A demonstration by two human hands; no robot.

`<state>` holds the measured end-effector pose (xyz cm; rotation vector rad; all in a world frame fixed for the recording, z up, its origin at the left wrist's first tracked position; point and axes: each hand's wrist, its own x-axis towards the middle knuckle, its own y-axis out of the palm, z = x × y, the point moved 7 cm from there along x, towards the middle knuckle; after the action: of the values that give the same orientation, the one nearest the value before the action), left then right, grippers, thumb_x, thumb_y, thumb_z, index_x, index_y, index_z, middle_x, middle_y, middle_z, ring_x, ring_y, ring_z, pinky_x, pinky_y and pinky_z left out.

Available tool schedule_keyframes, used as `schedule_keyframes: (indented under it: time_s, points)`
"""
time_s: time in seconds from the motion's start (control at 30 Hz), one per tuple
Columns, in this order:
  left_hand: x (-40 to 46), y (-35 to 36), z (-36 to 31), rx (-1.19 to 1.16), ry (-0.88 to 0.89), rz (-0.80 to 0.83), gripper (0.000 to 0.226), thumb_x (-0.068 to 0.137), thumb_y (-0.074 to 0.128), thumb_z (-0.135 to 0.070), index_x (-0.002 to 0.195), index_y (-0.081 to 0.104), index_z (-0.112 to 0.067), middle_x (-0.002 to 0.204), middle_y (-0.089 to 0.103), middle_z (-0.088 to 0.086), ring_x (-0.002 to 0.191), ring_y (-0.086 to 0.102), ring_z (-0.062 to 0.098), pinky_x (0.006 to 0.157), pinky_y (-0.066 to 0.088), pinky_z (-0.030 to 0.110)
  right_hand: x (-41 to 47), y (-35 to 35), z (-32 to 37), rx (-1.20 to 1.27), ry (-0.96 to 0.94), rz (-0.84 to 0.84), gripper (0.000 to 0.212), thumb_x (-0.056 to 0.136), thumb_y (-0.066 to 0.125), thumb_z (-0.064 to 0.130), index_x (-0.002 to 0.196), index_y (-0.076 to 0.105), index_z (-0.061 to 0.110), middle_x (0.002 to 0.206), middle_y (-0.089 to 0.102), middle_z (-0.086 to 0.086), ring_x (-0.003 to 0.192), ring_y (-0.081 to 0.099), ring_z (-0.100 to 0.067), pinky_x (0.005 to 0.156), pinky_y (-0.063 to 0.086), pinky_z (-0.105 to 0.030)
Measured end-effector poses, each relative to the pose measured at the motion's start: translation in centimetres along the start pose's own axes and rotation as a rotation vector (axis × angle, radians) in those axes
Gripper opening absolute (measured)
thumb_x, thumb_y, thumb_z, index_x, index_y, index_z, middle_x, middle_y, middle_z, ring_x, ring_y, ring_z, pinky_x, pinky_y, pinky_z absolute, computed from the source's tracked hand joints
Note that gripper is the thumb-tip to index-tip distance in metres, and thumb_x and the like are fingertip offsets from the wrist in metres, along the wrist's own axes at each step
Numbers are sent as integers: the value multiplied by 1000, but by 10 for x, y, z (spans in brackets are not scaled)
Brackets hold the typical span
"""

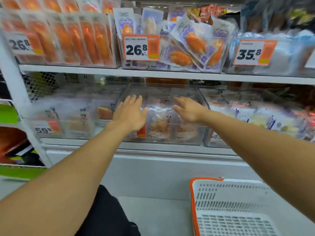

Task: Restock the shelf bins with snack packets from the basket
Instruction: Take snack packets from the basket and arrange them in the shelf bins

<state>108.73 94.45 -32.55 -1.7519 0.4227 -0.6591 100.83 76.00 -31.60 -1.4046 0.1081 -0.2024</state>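
A clear plastic bin (202,99) sits on the lower shelf at the middle, with clear snack packets (159,124) of pale orange pieces standing in it. My left hand (130,114) reaches out flat over the bin's left front, fingers straight, holding nothing. Over the bin's right side my right hand (188,109) is also stretched out with straight fingers and holds nothing. Whether either hand touches the bin or packets I cannot tell. The white basket (226,201) with an orange rim stands on the floor at the lower right; no packets show in it.
The upper shelf (153,74) carries bins of orange packets (81,38), purple-and-white packets (192,46) and price tags (141,47). More clear bins (68,116) flank the middle one. A white shelf post (15,86) stands at left. My dark-clad knee (107,213) is low in view.
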Motion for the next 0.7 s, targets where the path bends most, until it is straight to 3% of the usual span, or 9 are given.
schedule_keyframes:
  time_s: [0.1,0.17,0.27,0.33,0.43,0.5,0.6,0.7]
  points:
    - [11,25,14,56,-50,57,67,101,19,-59,158,12,-25,165,9,7,152,6,26,122,6,46,27,22,-18,-79,107,50,70,100,19,64,159,14,27,166,12,-8,152,10,-34,123,8,-50]
    - [26,28,15,102,-22,99,68,99,19,-64,157,16,-29,164,16,7,150,16,28,119,16,46,36,30,-29,-95,162,66,70,99,15,65,158,16,28,165,13,-8,150,15,-36,122,12,-52]
    - [44,29,13,161,-9,205,70,96,22,-68,154,26,-30,159,31,4,143,32,31,113,32,49,39,30,-42,-110,258,113,57,105,22,48,143,47,13,153,41,-17,137,42,-37,113,34,-47]
    - [53,27,10,189,-18,227,78,90,22,-76,151,32,-28,157,34,4,142,31,33,112,31,52,46,16,-34,-182,232,1,59,102,26,53,127,58,11,135,56,-20,122,53,-38,105,42,-50]
    - [68,23,5,144,10,110,92,81,26,-85,151,29,-25,158,26,7,145,20,32,115,23,54,64,-1,9,-165,20,-217,70,94,23,73,139,48,26,137,55,-12,126,51,-35,104,41,-53]
    - [77,32,9,96,39,135,82,90,32,-73,155,17,-26,164,13,5,150,9,28,119,12,50,81,17,39,-61,-143,-102,67,94,20,73,151,30,39,158,35,-3,143,33,-30,115,27,-55]
    - [82,43,17,129,57,257,74,94,31,-64,157,8,-30,165,9,2,151,9,25,121,9,45,96,48,42,7,-100,77,62,99,11,66,155,15,41,166,14,6,152,14,-27,119,9,-53]
    - [84,45,26,58,23,350,83,91,28,-73,157,5,-29,166,2,0,152,1,24,123,5,45,97,46,31,112,-45,103,67,100,12,65,156,24,31,163,25,-1,149,25,-26,119,20,-46]
